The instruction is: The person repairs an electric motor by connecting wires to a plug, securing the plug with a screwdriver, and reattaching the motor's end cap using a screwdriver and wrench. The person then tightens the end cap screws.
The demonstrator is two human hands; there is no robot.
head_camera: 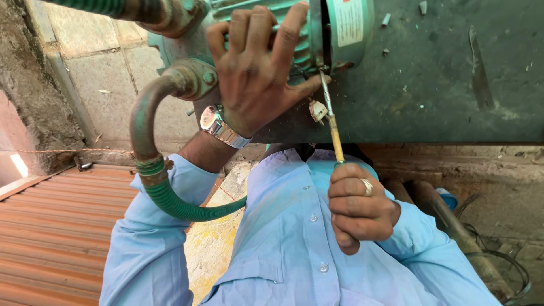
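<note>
Outdoors, a dark green metal counter (453, 73) is carrying a green ribbed motor (294, 34), with paving slabs beyond it and a rust-coloured corrugated sheet (51, 232) lying lower left.

The right hand (358, 207) is clenching into a fist around the handle of a screwdriver (333, 122), so the handle itself is hidden; a ring is showing on 1 finger. The shaft is rising steeply from the fist, its tip meeting the motor's underside just beside the end cover, an angle that seems chosen to reach a fastening tucked under the casing. A small pale tag (317, 110) is hanging right beside the shaft.

The left hand (255, 68), with a metal watch (222, 127) on its wrist, is spreading its fingers over the ribbed body and pressing down, apparently bracing the motor against the tool's push; it is resting there rather than closing around anything.

Left of that hand, a curved pipe (148, 107) is running down from a flange into a green hose (187, 207), which is crossing the blue sleeve.
</note>
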